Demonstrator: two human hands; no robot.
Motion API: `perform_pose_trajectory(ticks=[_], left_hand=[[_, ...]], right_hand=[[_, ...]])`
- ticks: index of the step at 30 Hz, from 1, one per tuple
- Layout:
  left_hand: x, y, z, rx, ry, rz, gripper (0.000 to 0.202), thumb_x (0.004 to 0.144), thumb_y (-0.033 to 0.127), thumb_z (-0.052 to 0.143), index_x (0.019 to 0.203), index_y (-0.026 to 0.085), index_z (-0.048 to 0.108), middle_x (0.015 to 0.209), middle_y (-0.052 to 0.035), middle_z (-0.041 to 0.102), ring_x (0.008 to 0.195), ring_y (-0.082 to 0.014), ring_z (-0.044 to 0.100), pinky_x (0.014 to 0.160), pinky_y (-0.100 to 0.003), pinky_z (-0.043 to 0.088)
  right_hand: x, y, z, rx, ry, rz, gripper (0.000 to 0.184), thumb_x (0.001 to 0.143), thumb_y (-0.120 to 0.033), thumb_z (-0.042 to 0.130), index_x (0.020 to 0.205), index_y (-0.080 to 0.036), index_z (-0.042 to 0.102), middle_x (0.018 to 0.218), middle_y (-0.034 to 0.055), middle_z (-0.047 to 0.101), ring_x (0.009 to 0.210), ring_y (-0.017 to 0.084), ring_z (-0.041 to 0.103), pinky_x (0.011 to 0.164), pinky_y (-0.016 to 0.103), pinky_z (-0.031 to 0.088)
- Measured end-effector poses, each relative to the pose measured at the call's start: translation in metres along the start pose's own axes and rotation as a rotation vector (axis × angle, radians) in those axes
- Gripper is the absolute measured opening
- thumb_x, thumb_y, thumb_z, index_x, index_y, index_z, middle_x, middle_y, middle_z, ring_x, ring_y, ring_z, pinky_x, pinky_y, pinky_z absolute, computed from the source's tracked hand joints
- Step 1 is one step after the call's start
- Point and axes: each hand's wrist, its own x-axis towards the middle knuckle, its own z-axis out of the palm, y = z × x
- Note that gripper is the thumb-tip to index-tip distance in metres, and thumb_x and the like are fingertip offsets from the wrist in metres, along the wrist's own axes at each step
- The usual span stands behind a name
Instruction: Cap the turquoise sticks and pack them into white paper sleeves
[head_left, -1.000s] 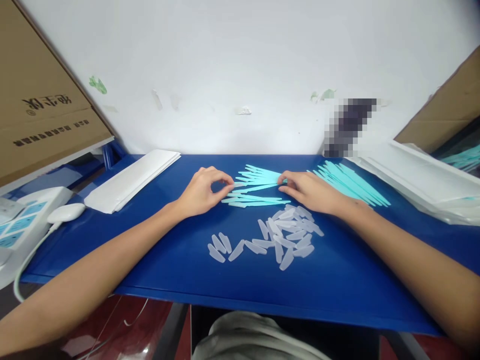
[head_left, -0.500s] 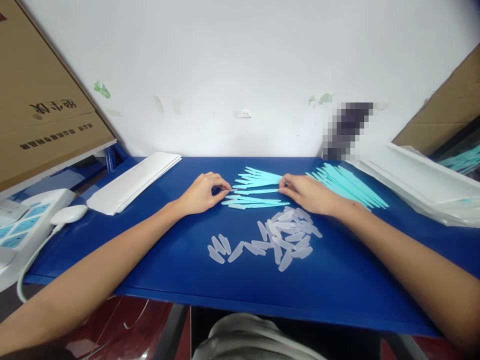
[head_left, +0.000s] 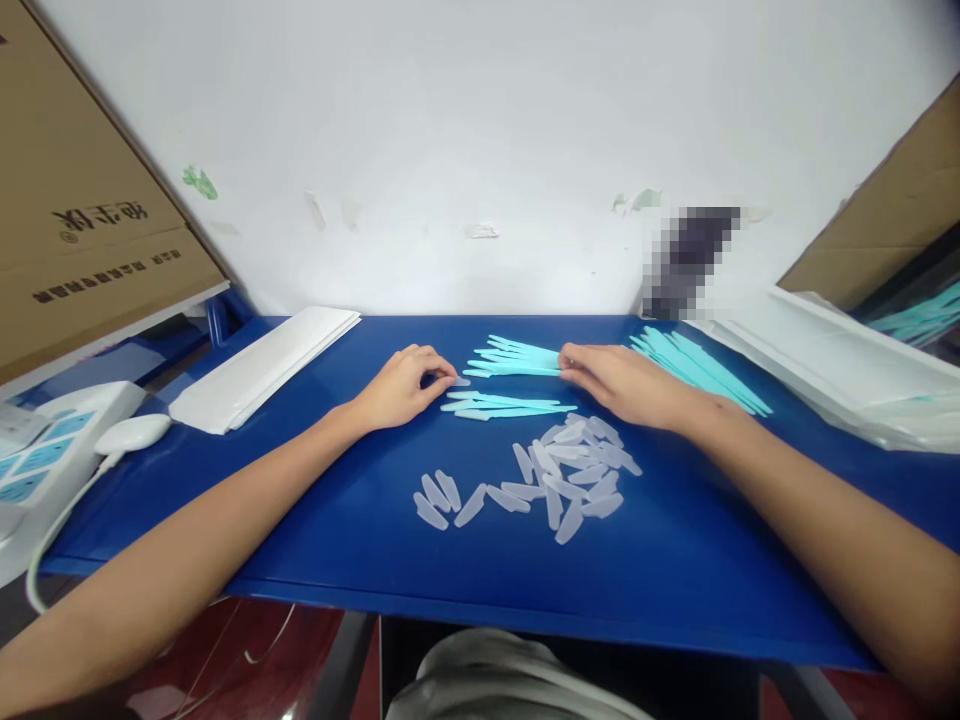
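Note:
My left hand (head_left: 401, 385) rests on the blue table (head_left: 337, 520) with its fingers curled in a pinch at the left tips of a small bunch of light-blue plastic sticks (head_left: 510, 362). My right hand (head_left: 619, 385) pinches the right ends of the same bunch. A second short row of light-blue sticks (head_left: 506, 406) lies just in front of the bunch. Nearer to me lies a scatter of several clear plastic caps (head_left: 555, 475).
A larger pile of light-blue sticks (head_left: 701, 368) lies to the right. White flat bags are stacked at the left (head_left: 259, 368) and at the right (head_left: 840, 375). Cardboard boxes (head_left: 82, 200) stand at both sides. A white device with a cable (head_left: 124, 432) sits far left.
Both hands have drawn the fanned sticks together into a tighter bunch and shifted it slightly away from me. The caps have not moved.

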Motion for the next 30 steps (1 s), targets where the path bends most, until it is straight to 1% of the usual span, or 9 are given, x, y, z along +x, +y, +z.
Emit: perform_pose_trajectory(ticks=[6, 11, 14, 17, 21, 23, 25, 27, 30], left_hand=[[-0.001, -0.001, 0.001, 0.003, 0.006, 0.012, 0.026, 0.1, 0.037, 0.054, 0.102, 0.022, 0.075, 0.094, -0.0054, 0.07, 0.087, -0.0209, 0.059, 0.085, -0.037, 0.043], [-0.001, -0.001, 0.002, 0.004, 0.022, 0.013, 0.024, 0.1, 0.035, 0.055, 0.1, 0.022, 0.075, 0.094, -0.0053, 0.071, 0.085, -0.0207, 0.06, 0.083, -0.036, 0.044], [0.0, 0.001, 0.003, -0.015, 0.023, 0.025, 0.023, 0.099, 0.035, 0.056, 0.099, 0.023, 0.076, 0.093, -0.0047, 0.072, 0.085, -0.0206, 0.061, 0.081, -0.035, 0.044], [0.0, 0.003, 0.002, -0.079, 0.032, 0.061, 0.021, 0.098, 0.032, 0.058, 0.097, 0.022, 0.077, 0.093, -0.0042, 0.073, 0.084, -0.0192, 0.063, 0.079, -0.033, 0.045], [0.0, 0.006, 0.0, -0.076, 0.053, 0.075, 0.02, 0.097, 0.032, 0.06, 0.096, 0.023, 0.078, 0.093, -0.0037, 0.074, 0.083, -0.0187, 0.064, 0.078, -0.033, 0.045], [-0.001, 0.008, -0.002, -0.059, 0.06, 0.085, 0.022, 0.098, 0.035, 0.06, 0.098, 0.023, 0.078, 0.095, -0.0037, 0.075, 0.085, -0.0192, 0.064, 0.081, -0.034, 0.045], [-0.002, 0.01, -0.003, -0.073, 0.057, 0.109, 0.024, 0.1, 0.037, 0.057, 0.101, 0.023, 0.077, 0.097, -0.0042, 0.074, 0.089, -0.0196, 0.064, 0.082, -0.035, 0.045], [-0.004, 0.011, -0.005, -0.096, 0.06, 0.137, 0.026, 0.101, 0.037, 0.055, 0.104, 0.023, 0.076, 0.099, -0.0048, 0.074, 0.091, -0.0199, 0.063, 0.083, -0.035, 0.045], [-0.007, 0.015, -0.007, -0.104, 0.078, 0.201, 0.026, 0.102, 0.034, 0.054, 0.103, 0.021, 0.076, 0.097, -0.0056, 0.072, 0.09, -0.0197, 0.062, 0.083, -0.035, 0.046]], right_hand=[[0.001, 0.001, 0.001, 0.013, -0.013, -0.033, 0.025, 0.104, -0.036, 0.036, 0.091, -0.023, 0.053, 0.089, 0.0055, 0.068, 0.071, 0.018, 0.056, 0.063, 0.033, 0.037], [0.001, 0.001, 0.001, 0.024, 0.034, -0.059, 0.026, 0.103, -0.037, 0.039, 0.096, -0.022, 0.059, 0.093, 0.0066, 0.069, 0.077, 0.019, 0.059, 0.067, 0.033, 0.039], [0.003, -0.005, 0.004, 0.048, 0.082, -0.07, 0.027, 0.103, -0.037, 0.041, 0.099, -0.022, 0.063, 0.097, 0.0074, 0.07, 0.08, 0.02, 0.061, 0.068, 0.033, 0.041], [0.005, -0.016, 0.008, 0.099, 0.127, -0.086, 0.026, 0.102, -0.037, 0.044, 0.096, -0.021, 0.064, 0.094, 0.0068, 0.07, 0.077, 0.018, 0.06, 0.068, 0.032, 0.042], [0.006, -0.023, 0.01, 0.118, 0.125, -0.077, 0.032, 0.101, -0.045, 0.047, 0.096, -0.022, 0.068, 0.091, 0.0057, 0.071, 0.076, 0.018, 0.061, 0.067, 0.032, 0.042], [0.005, -0.019, 0.01, 0.105, 0.123, -0.059, 0.036, 0.102, -0.046, 0.043, 0.1, -0.023, 0.07, 0.095, 0.0057, 0.072, 0.08, 0.019, 0.063, 0.068, 0.033, 0.042], [0.004, -0.013, 0.01, 0.059, 0.15, -0.014, 0.036, 0.103, -0.042, 0.039, 0.105, -0.023, 0.069, 0.097, 0.0056, 0.074, 0.081, 0.02, 0.064, 0.07, 0.033, 0.042], [0.004, -0.005, 0.011, -0.023, 0.168, 0.055, 0.032, 0.102, -0.039, 0.041, 0.109, -0.023, 0.068, 0.094, 0.0052, 0.074, 0.078, 0.02, 0.064, 0.066, 0.033, 0.041], [0.004, 0.005, 0.013, -0.107, 0.142, 0.119, 0.029, 0.099, -0.037, 0.046, 0.112, -0.024, 0.068, 0.092, 0.0055, 0.073, 0.077, 0.022, 0.064, 0.061, 0.031, 0.038]])
